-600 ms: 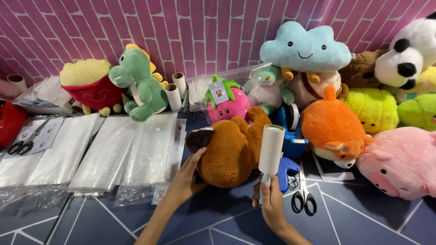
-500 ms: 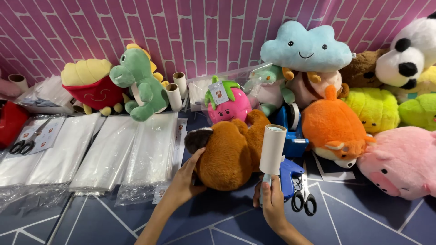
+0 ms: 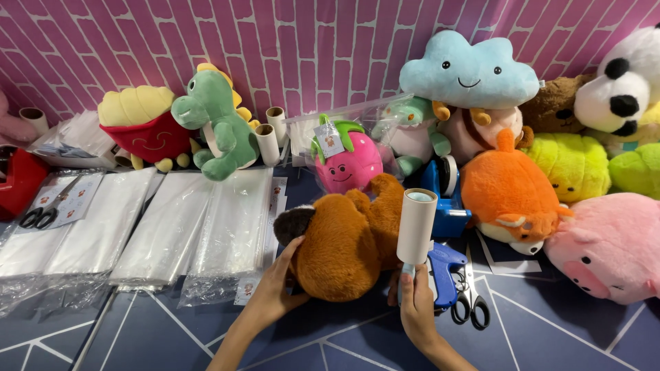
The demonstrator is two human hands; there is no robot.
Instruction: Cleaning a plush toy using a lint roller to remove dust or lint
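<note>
At the far left of the tabletop, a pair of black-handled scissors is lying on a printed card, and flat stacks of clear plastic bags are spreading toward the middle. Behind them, a fries-shaped plush and a green dinosaur plush are standing against the pink brick wall, with cardboard tubes just beside them.

The left hand is cupping the lower left side of a brown plush toy, fingers spread and pressing into the fur. The toy is lying at the centre of the tabletop, in front of a pink strawberry plush. It looks light, soft and squashy, likely to roll or dent under pressure, so a broad open palm low on its rounded body seems the best hold; the fur probably gives good grip.

The right hand is clenching the handle of a lint roller, holding it upright just beside the toy's right flank. The roller looks light and stiff, best gripped low on the handle, away from its tacky sheet.

Right of it, a blue tagging gun and a second pair of scissors are lying, then an orange fox plush and a pink pig plush.
</note>
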